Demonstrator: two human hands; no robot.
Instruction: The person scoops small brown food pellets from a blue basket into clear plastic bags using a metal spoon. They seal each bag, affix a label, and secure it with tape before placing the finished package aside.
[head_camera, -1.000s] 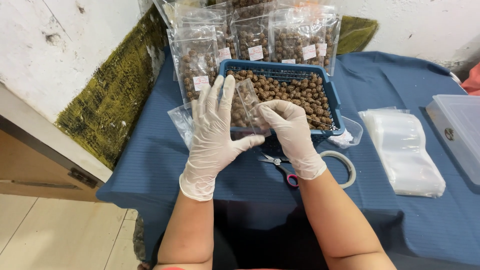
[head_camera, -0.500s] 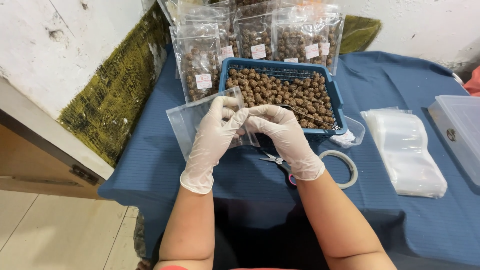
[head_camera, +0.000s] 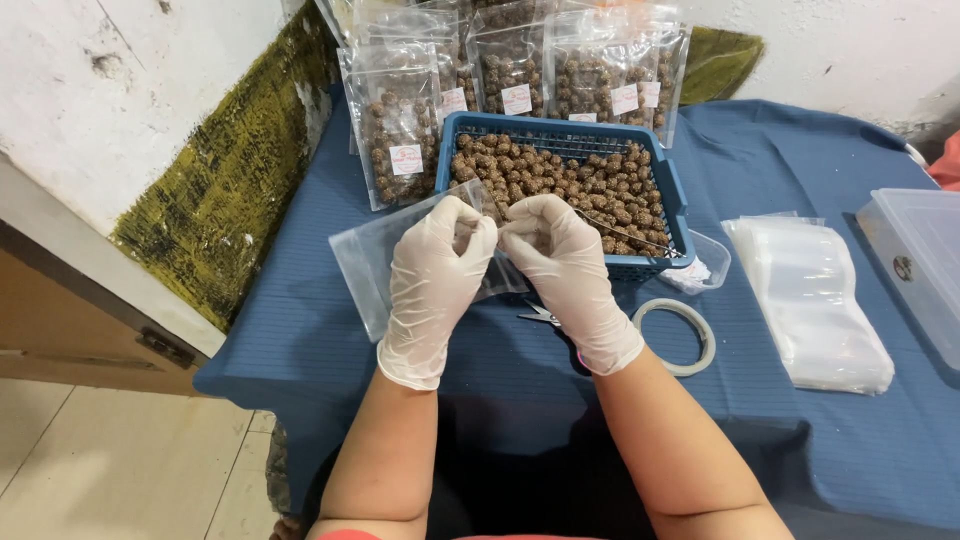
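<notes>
Both my hands wear white gloves and meet in front of a blue plastic basket full of small brown round beads. My left hand and my right hand pinch the top edge of a clear plastic bag that lies to the left on the blue tablecloth. The fingertips of both hands touch at the bag's mouth, near the basket's front wall.
Several filled, labelled clear bags stand behind the basket against the wall. Scissors and a tape ring lie near my right wrist. A stack of empty bags and a clear lidded box sit at right.
My hands have come down from the basket and drawn together. The clear bag moved left and down, from over the basket onto the cloth, and both hands now pinch its top edge.
</notes>
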